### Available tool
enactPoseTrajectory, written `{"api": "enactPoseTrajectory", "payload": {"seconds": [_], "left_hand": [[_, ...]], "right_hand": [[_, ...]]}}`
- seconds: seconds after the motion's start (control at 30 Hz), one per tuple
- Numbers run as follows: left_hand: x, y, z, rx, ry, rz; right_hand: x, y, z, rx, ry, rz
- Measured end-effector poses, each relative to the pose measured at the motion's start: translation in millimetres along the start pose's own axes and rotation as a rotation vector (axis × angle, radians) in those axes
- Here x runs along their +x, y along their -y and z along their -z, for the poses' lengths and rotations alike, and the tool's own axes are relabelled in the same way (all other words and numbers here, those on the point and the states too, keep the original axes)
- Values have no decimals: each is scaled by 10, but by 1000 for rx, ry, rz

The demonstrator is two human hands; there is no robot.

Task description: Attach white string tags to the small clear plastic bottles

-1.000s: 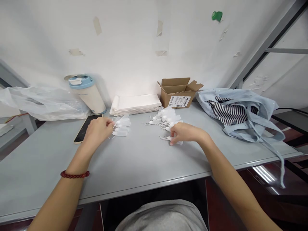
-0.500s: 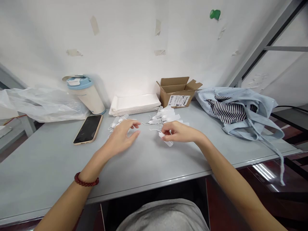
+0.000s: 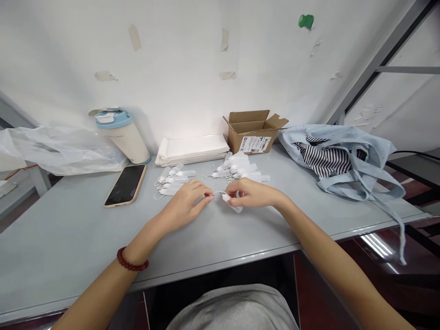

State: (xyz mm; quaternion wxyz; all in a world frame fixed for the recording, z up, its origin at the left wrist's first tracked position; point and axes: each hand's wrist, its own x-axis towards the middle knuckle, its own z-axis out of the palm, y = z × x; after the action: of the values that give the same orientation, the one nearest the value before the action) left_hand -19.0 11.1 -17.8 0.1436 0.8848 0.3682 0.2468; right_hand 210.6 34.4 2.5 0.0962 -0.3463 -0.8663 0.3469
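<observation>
Low over the table, my right hand (image 3: 245,192) is closed on a small translucent white plastic tube (image 3: 236,208) with a thin white cord (image 3: 219,192) at its top. My left hand (image 3: 190,201) pinches the free end of that cord, which arches between the two hands. Beyond my left hand lies a group of similar corded tubes (image 3: 172,188), roughly side by side. A second, looser pile of tubes (image 3: 237,164) sits behind my right hand, which partly hides it.
A phone (image 3: 125,185) and a leaning tumbler (image 3: 125,137) stand at the left, near a plastic bag (image 3: 65,149). Against the wall are stacked white trays (image 3: 192,149) and an open cardboard box (image 3: 252,135). A light-blue cloth bag (image 3: 343,160) occupies the right.
My left hand has moved right, away from the left group of tubes, and has taken hold of the cord's end. My right hand shifted slightly left with the tube.
</observation>
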Motion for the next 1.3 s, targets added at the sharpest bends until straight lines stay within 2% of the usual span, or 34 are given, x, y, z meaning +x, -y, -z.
{"api": "enactPoseTrajectory", "payload": {"seconds": [0.17,0.27,0.53,0.97,1.13,1.3], "left_hand": [[10,-46,28,-91,-88,67],[17,-61,36,-139,-95,91],[11,-74,24,-173,-39,83],[12,-131,30,-323,39,193],[13,-131,60,-357,23,238],[17,-131,59,-357,32,227]], "right_hand": [[9,-3,-13,6,-9,35],[13,5,-31,7,-6,53],[17,-6,-60,28,-40,94],[5,54,-39,75,-34,129],[4,11,-49,91,-46,124],[6,4,-53,85,-52,131]]}}
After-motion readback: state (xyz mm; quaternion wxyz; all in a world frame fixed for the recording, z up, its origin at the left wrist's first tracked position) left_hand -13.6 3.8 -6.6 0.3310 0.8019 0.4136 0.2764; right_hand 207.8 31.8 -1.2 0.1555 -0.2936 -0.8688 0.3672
